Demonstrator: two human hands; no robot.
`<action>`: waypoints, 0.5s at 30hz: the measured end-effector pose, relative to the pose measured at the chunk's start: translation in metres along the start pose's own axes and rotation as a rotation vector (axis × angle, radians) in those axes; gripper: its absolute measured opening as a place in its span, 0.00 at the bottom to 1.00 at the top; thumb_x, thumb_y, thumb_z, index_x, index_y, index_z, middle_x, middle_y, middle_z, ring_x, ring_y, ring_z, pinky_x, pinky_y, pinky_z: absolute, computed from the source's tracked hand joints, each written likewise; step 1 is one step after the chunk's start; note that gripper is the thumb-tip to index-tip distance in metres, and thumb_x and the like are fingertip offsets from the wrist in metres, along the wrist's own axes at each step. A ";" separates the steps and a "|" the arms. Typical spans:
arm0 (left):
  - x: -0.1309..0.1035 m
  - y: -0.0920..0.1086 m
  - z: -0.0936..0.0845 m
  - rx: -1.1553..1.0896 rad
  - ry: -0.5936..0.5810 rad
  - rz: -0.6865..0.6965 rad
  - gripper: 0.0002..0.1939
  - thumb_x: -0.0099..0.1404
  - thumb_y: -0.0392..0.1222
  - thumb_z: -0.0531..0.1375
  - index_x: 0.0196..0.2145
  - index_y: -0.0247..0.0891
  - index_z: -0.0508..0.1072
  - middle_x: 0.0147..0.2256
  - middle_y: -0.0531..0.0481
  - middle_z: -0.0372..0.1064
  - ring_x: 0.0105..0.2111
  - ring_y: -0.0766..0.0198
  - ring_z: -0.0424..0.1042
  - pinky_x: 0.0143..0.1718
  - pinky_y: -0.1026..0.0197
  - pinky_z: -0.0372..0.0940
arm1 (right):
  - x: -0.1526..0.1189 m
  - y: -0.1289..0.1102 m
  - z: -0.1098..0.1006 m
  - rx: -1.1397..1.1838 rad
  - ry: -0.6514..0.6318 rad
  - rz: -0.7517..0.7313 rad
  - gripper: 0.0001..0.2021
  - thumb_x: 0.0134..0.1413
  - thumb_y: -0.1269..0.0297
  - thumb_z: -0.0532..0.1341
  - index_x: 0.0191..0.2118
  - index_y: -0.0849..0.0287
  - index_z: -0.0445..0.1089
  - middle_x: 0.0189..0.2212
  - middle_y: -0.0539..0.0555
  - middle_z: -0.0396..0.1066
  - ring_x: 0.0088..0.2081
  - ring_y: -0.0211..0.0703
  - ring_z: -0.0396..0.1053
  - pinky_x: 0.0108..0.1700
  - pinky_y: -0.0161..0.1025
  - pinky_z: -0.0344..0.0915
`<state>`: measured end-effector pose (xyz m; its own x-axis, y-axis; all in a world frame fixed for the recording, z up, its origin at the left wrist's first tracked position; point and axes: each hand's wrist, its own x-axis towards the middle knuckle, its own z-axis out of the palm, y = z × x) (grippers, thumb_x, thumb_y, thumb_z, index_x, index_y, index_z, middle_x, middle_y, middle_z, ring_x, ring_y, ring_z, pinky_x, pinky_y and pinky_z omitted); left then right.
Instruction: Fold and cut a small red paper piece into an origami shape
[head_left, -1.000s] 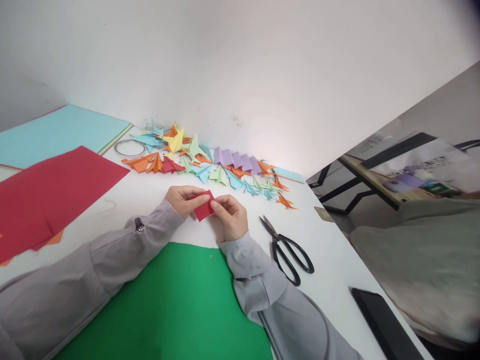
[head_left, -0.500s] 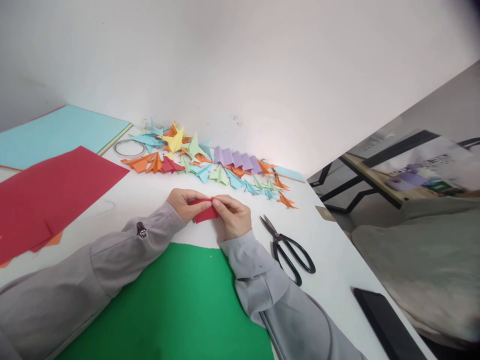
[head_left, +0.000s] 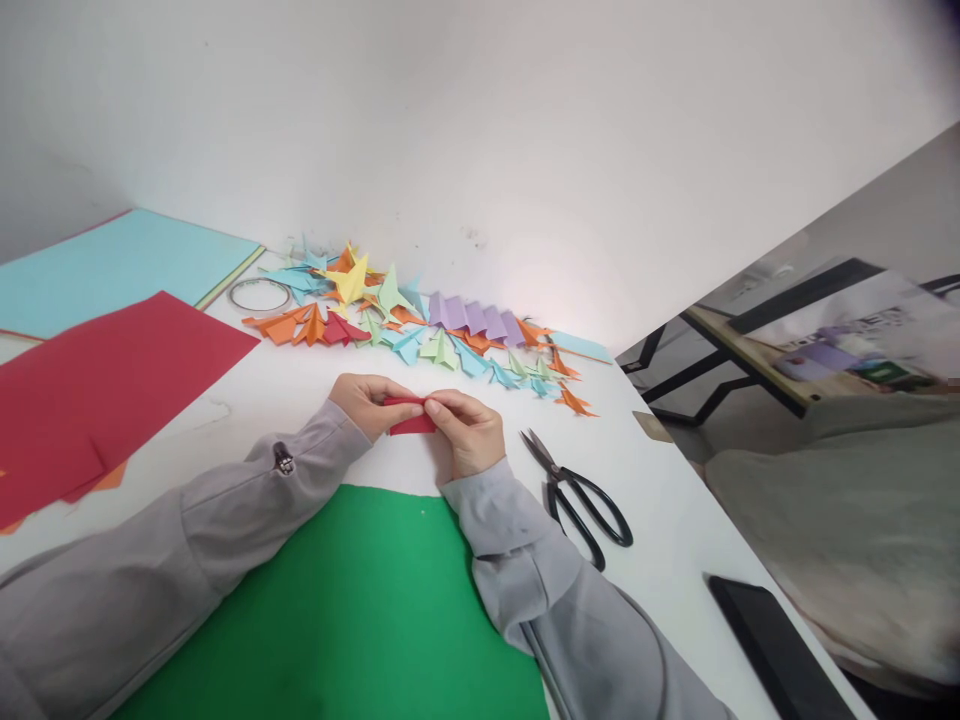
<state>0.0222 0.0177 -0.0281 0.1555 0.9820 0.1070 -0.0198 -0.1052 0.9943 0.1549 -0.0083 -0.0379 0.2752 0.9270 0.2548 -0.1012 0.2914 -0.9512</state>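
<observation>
At mid-frame, the left hand [head_left: 369, 405] and right hand [head_left: 474, 432] each pinch the small red paper [head_left: 411, 427] tightly, fingertips closed, over the counter [head_left: 285, 388], seemingly mid-fold, the next move calling for aligned edges and a firm crease.

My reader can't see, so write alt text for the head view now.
The left hand and right hand pinch a small red paper at a white table. Beyond, colourful folded papers lie along the wall; black-handled scissors lie to the right, a green sheet nearer.
</observation>
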 end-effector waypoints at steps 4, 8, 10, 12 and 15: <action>-0.001 0.002 0.000 0.023 0.003 -0.022 0.09 0.41 0.40 0.68 0.22 0.34 0.77 0.16 0.52 0.70 0.17 0.69 0.65 0.19 0.67 0.62 | 0.000 -0.001 0.000 0.006 -0.024 0.007 0.06 0.33 0.63 0.69 0.21 0.56 0.74 0.21 0.48 0.72 0.25 0.38 0.66 0.30 0.39 0.64; -0.001 0.003 0.000 0.015 -0.014 -0.035 0.08 0.41 0.40 0.68 0.22 0.35 0.77 0.17 0.52 0.71 0.17 0.70 0.65 0.19 0.67 0.62 | -0.001 -0.003 0.001 0.020 -0.007 0.031 0.06 0.32 0.64 0.69 0.21 0.57 0.73 0.20 0.48 0.71 0.24 0.37 0.65 0.30 0.38 0.63; -0.001 0.003 -0.001 0.000 -0.010 -0.031 0.08 0.41 0.40 0.68 0.21 0.34 0.77 0.17 0.51 0.71 0.17 0.69 0.66 0.19 0.67 0.62 | -0.001 -0.003 0.001 0.041 0.000 0.046 0.06 0.31 0.64 0.70 0.20 0.57 0.73 0.20 0.47 0.71 0.24 0.36 0.65 0.29 0.38 0.63; 0.000 0.003 -0.001 -0.009 -0.005 -0.018 0.09 0.40 0.41 0.69 0.20 0.34 0.77 0.16 0.52 0.71 0.17 0.69 0.66 0.18 0.67 0.62 | 0.000 -0.001 0.000 0.068 0.005 0.067 0.07 0.30 0.63 0.70 0.20 0.57 0.73 0.19 0.47 0.71 0.23 0.35 0.64 0.29 0.37 0.62; 0.002 0.002 -0.001 -0.044 -0.007 -0.004 0.10 0.40 0.42 0.69 0.21 0.34 0.77 0.16 0.52 0.70 0.17 0.69 0.66 0.18 0.66 0.62 | 0.002 0.002 -0.001 0.100 0.019 0.097 0.09 0.29 0.62 0.70 0.21 0.57 0.73 0.17 0.46 0.69 0.21 0.34 0.62 0.26 0.35 0.61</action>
<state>0.0213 0.0197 -0.0262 0.1629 0.9812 0.1036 -0.0622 -0.0946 0.9936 0.1561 -0.0067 -0.0392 0.2776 0.9477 0.1578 -0.2226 0.2232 -0.9490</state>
